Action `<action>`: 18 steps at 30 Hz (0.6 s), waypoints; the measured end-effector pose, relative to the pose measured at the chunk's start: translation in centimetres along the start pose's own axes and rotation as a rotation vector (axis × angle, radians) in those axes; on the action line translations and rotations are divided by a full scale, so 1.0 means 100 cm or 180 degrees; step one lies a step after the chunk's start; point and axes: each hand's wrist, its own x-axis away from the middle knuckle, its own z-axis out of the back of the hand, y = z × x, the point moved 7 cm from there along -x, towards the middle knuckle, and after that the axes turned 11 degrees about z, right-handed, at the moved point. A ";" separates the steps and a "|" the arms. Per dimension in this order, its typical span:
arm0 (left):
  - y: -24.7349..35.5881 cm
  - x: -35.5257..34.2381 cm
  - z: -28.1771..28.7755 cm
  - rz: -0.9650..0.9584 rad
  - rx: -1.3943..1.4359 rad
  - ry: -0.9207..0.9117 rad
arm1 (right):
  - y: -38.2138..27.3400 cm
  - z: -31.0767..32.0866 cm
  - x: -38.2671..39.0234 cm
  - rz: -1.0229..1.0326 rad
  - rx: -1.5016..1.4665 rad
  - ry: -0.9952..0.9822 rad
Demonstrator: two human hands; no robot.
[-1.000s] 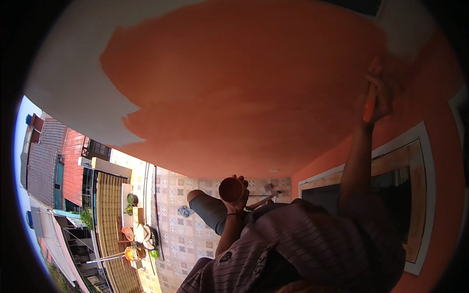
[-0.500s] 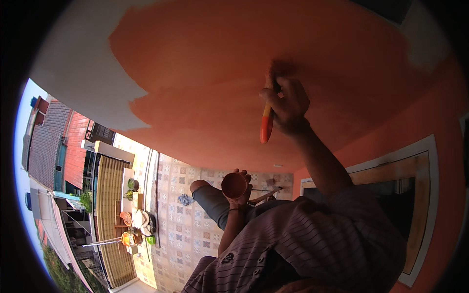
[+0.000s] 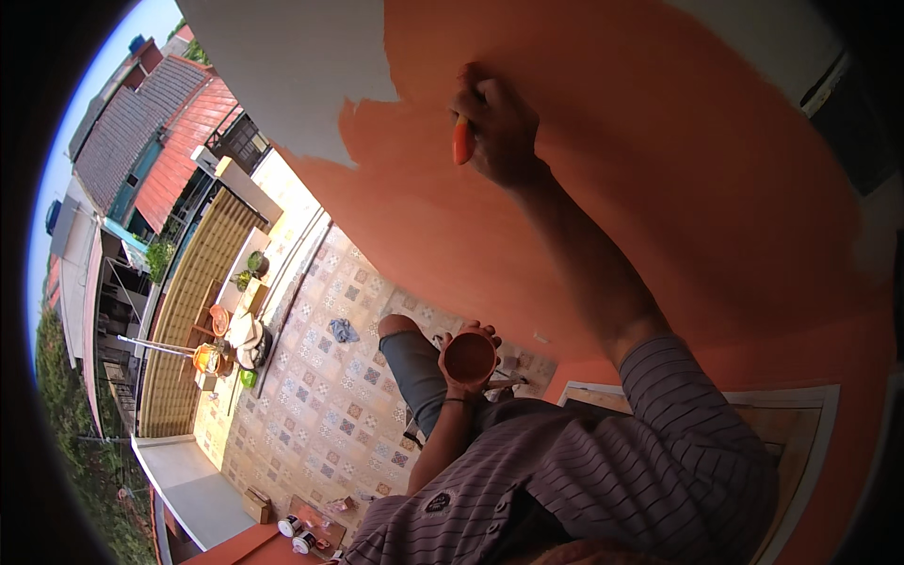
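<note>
My right hand [image 3: 507,134] is closed round a paintbrush [image 3: 462,143], whose orange-red handle end points down toward me. The brush head is mostly hidden by my fingers, against the orange-painted wall [image 3: 612,160]. To the left a pale grey, unpainted stretch of wall [image 3: 292,66] meets the orange along a ragged edge. Lower down, near my bent knee, my left hand [image 3: 461,387] grips a small round paint cup [image 3: 470,359] from below and behind. Its inside is coated reddish-brown; I cannot make out how much paint it holds.
Patterned floor tiles [image 3: 320,414] lie far below, with a crumpled blue cloth [image 3: 344,330] on them. Paint cans [image 3: 303,541] stand at the lower left. A bamboo fence [image 3: 202,282], potted plants [image 3: 254,266] and a lit orange bucket [image 3: 209,359] line the left. A white-framed window or door [image 3: 810,414] is at right.
My right hand with the paintbrush has moved up and left across the wall, nearer the unpainted edge. My view has turned, showing more floor. The left hand still holds the paint cup.
</note>
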 end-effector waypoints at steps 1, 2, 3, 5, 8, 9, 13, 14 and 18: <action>0.001 0.002 -0.002 -0.0050 -0.0050 0.0019 | 0.000 -0.015 -0.014 0.0057 -0.0040 0.0032; 0.000 0.005 -0.004 -0.0048 -0.0067 -0.0023 | -0.004 -0.024 -0.028 0.0156 -0.0088 0.0218; 0.000 0.006 -0.005 -0.0102 -0.0116 0.0029 | -0.004 -0.036 -0.041 0.0042 -0.0285 0.0197; -0.002 0.007 -0.009 -0.0103 -0.0144 0.0012 | 0.001 -0.053 -0.071 0.0036 -0.0287 -0.0137; 0.000 0.005 -0.017 -0.0185 -0.0310 -0.0011 | 0.012 -0.040 -0.110 0.0092 0.0048 -0.0377; 0.002 0.006 -0.016 -0.0242 -0.0341 0.0109 | 0.020 -0.029 -0.117 0.0092 0.0307 -0.0496; 0.005 0.007 -0.010 -0.0374 -0.0174 0.0205 | 0.005 -0.026 -0.094 0.1228 0.0876 -0.0585; 0.004 0.005 -0.011 -0.0362 -0.0087 0.0140 | -0.009 -0.040 -0.064 0.1341 0.0866 -0.1064; 0.005 0.007 -0.010 -0.0520 -0.0210 0.0349 | -0.055 -0.069 0.019 0.1130 0.0089 -0.2370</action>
